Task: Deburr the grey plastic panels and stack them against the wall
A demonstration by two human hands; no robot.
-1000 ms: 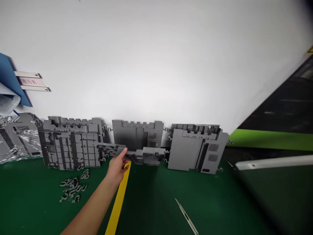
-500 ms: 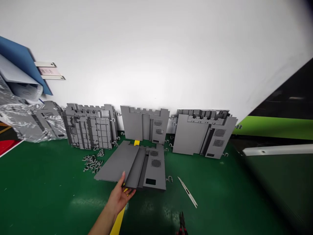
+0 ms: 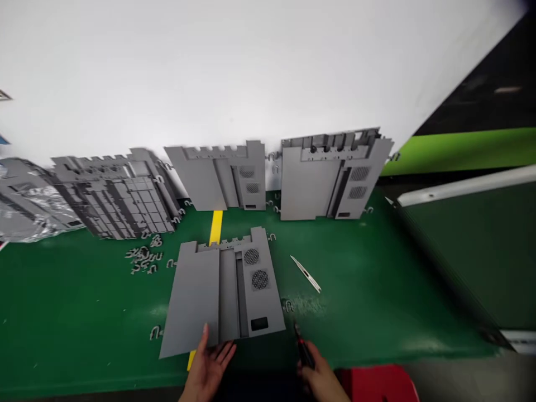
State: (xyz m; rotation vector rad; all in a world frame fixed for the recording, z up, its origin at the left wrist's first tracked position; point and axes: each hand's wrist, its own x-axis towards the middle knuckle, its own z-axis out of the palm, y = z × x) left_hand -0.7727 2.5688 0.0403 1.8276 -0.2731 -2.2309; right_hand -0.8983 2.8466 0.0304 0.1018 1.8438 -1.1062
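A grey plastic panel (image 3: 224,290) with two round vent grilles lies flat on the green floor, over a yellow line (image 3: 216,226). My left hand (image 3: 209,365) grips its near edge, thumb on top and fingers underneath. Just to the right, my right hand (image 3: 320,377) is closed round a black and red cutting tool (image 3: 302,346) whose tip points toward the panel's near right corner.
More grey panels lean against the white wall: a ribbed stack (image 3: 121,192), a single one (image 3: 221,176), another stack (image 3: 335,173). Small grey clips (image 3: 144,259) are scattered on the floor. A thin white blade-like strip (image 3: 305,273) lies right of the panel. A red object (image 3: 377,382) sits near my right hand.
My left hand has pulled the panel from the wall toward me and laid it flat. The view tilted down, and my right hand with the tool has come into view.
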